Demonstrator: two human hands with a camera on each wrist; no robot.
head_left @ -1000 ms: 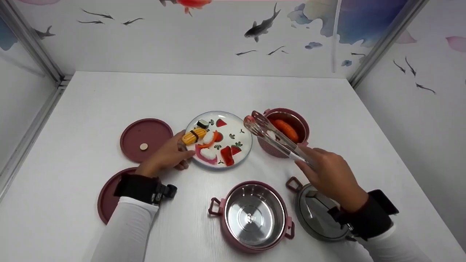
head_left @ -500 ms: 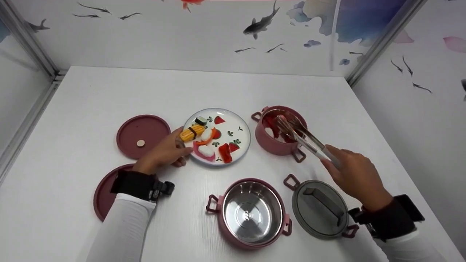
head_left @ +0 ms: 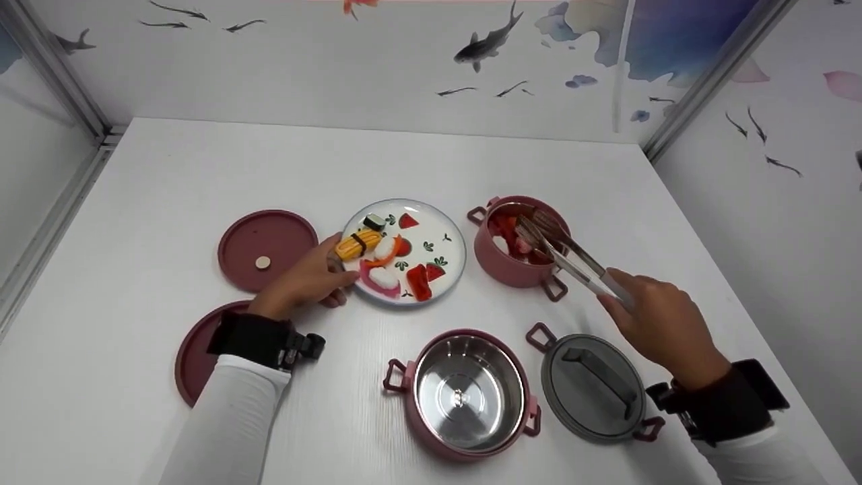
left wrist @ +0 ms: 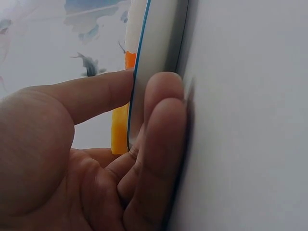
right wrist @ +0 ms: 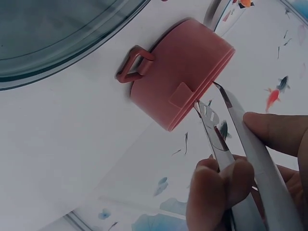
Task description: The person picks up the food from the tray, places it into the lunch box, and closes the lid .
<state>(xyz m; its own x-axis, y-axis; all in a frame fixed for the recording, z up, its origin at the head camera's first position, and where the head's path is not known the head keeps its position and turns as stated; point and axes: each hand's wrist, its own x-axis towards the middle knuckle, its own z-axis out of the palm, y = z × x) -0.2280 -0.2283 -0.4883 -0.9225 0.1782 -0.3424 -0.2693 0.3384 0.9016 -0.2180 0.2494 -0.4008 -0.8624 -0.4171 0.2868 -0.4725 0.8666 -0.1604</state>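
Note:
My left hand (head_left: 306, 279) grips the left rim of a white plate (head_left: 438, 229), thumb on the rim and fingers underneath, as the left wrist view shows. On the plate lie a toy sushi piece with a yellow top (head_left: 358, 244), a small dark-wrapped roll (head_left: 374, 221), an orange-and-white piece (head_left: 386, 249), a pink-and-white piece (head_left: 381, 279) and a red piece (head_left: 419, 282). My right hand (head_left: 663, 320) holds metal tongs (head_left: 582, 266), their tips slightly apart inside the far pink pot (head_left: 515, 268). Red, orange and white food pieces (head_left: 502, 232) show in that pot, partly hidden by the tongs.
A second pink pot (head_left: 465, 394) with a bare steel inside stands at the front. Beside it lies a grey lid (head_left: 592, 387) with a handle. Two dark red round plates (head_left: 268, 232) are at the left, one bearing a small beige disc (head_left: 262, 263).
The tongs have moved right from between plate and pot, down into the far pot, and their tips have parted. My left hand has stayed at the plate's rim.

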